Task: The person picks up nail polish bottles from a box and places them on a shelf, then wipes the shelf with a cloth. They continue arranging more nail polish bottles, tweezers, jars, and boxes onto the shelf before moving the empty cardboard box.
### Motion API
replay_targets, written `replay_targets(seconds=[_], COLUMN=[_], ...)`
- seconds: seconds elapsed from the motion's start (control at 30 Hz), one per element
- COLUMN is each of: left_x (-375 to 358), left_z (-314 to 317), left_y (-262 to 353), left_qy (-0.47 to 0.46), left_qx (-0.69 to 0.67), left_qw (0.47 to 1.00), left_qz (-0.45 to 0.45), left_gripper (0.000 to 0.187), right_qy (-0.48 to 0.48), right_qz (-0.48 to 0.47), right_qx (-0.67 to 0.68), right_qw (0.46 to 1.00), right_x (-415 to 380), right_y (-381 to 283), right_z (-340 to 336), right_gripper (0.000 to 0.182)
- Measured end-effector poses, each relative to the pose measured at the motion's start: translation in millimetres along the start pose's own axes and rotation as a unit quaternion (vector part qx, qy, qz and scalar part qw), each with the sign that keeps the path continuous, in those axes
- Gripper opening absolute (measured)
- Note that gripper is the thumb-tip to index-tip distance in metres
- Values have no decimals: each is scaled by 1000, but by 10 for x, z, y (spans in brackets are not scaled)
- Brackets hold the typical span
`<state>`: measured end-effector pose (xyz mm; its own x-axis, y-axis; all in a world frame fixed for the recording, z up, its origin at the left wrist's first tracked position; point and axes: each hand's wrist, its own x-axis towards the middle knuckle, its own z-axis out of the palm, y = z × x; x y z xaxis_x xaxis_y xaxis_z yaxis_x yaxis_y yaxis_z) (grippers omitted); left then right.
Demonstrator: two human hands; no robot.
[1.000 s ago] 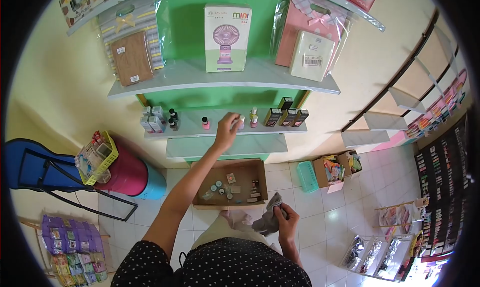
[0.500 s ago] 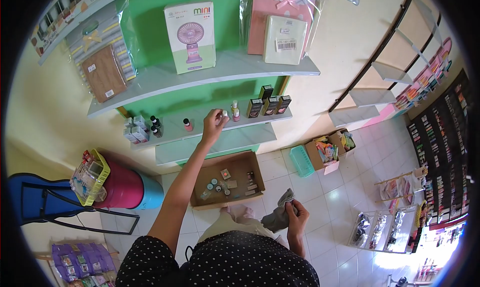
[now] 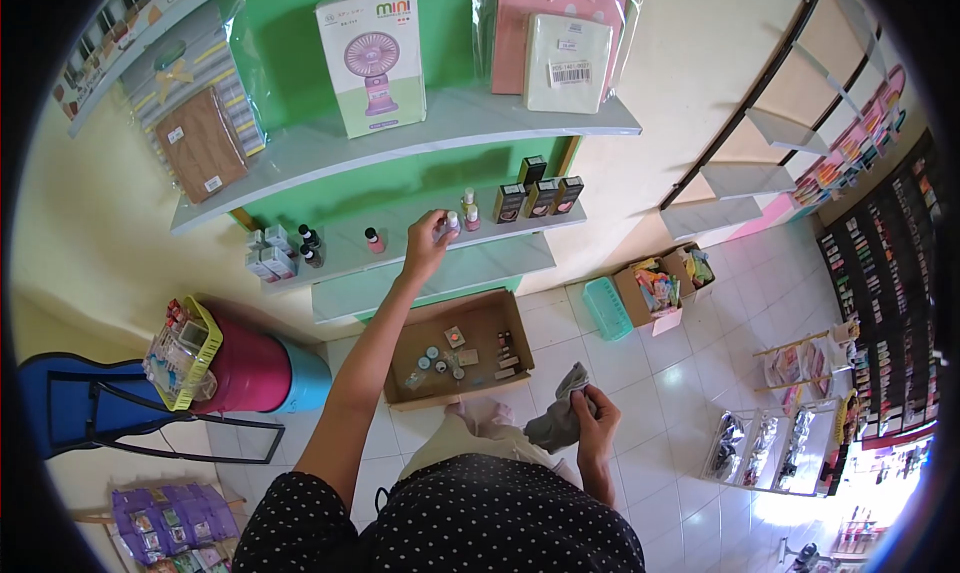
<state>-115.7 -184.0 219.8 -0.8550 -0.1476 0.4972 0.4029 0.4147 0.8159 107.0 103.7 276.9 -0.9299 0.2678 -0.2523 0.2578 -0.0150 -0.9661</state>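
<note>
My left hand (image 3: pixel 428 245) is at the lower grey shelf (image 3: pixel 335 255), its fingers closed on a small nail polish bottle (image 3: pixel 453 222) with a white cap. Just right of it stand a pink nail polish bottle (image 3: pixel 472 217) and another with a pale cap (image 3: pixel 468 199). A red-pink bottle (image 3: pixel 374 240) with a black cap stands to the left of the hand. Low in front of my body, my right hand (image 3: pixel 598 420) grips a crumpled grey cloth (image 3: pixel 560 420), which hangs down from the fingers.
Dark small boxes (image 3: pixel 541 198) stand at the shelf's right end, dark bottles (image 3: pixel 310 246) at its left. An open cardboard box (image 3: pixel 400 398) with small items sits on the floor below. A mini fan box (image 3: pixel 372 63) stands on the shelf above. Bins (image 3: pixel 245 358) stand at left.
The view has shifted slightly. My left hand stays at the same bottle on the shelf, and my right hand still holds the grey cloth.
</note>
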Motion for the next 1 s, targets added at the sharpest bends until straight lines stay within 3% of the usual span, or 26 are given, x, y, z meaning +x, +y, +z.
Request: replay_targets(seconds=[0.1, 0.2, 0.23, 0.3, 0.37, 0.43, 0.53, 0.7, 0.83, 0.87, 0.9, 1.0], left_x=[-5, -35, -67, -246, -611, -1088, -1665, -2047, -2591, -2704, -2749, -2967], left_z=[-42, -71, -85, -140, -139, -43, 156, 644, 1159, 1255, 1417, 1929], left_y=[-20, -56, -56, 365, 728, 920, 890, 186, -1255, -1575, -1858, -2876], left_qy=[-26, -12, 20, 75, 155, 179, 6, -273, -416, -454, -470, -490], left_qx=[19, 46, 23, 28, -17, 9, 31, 77, 126, 150, 164, 200], left_qw=[999, 999, 999, 996, 985, 979, 986, 915, 855, 831, 822, 813], left_qz=[-17, -19, 24, -49, -76, -96, -164, -285, -281, -283, -276, -243], left_gripper=[31, 50, 51, 52, 48, 41, 34, 33, 32, 30, 26, 19], right_qy=[2, 28, 23, 39, 46, 63, 82, 92, 69, 67, 87, 42], right_qz=[8, 10, 0, 9, 39, 74, 117, 243, 328, 415, 407, 524], right_qx=[2, -44, -47, -50, 17, 61, 93, 78, 104, 119, 117, 119], right_qw=[1000, 999, 999, 998, 998, 993, 985, 962, 936, 900, 902, 842], right_x=[17, 23, 22, -4, 20, 21, 50, 203, 254, 210, 21, -444], right_y=[28, 46, 23, 76, 197, 320, 499, 1248, 2167, 2337, 2719, 3257], right_z=[-1, -36, -32, -110, -145, -186, -275, -207, 212, 339, 526, 870], right_gripper=[24, 25, 25, 25, 21, 19, 14, 11, 12, 15, 17, 18])
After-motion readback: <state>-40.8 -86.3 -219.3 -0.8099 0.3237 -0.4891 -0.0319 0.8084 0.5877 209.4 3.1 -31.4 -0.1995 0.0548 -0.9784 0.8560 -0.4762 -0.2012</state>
